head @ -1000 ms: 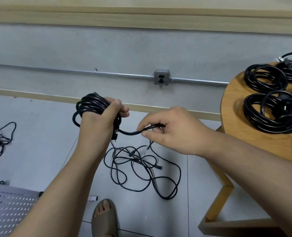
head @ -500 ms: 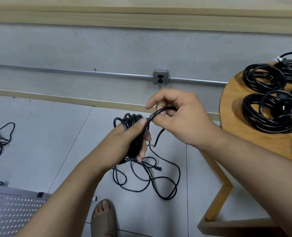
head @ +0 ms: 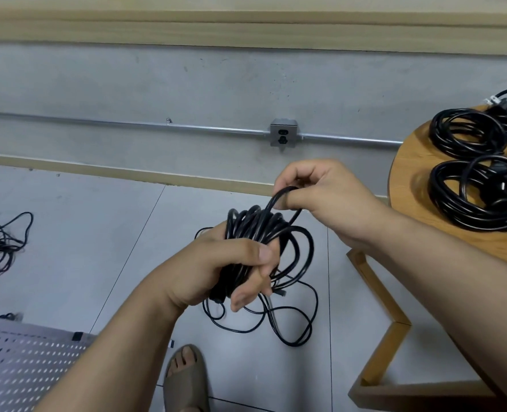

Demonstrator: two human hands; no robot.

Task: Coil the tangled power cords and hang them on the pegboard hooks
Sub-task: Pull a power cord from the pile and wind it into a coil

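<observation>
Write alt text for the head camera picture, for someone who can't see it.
A person's left hand grips a coil of black power cord while the right hand pinches a loop of it just above. A loose tangle of cord lies on the floor below; coiled cords sit on a round wooden table at right.

No text, label, brand, number or sign is legible in this view. The outlet box (head: 284,134), upper centre of the frame, shows only its sockets. Any marking on the black cord (head: 258,224) is too small to read.
</observation>
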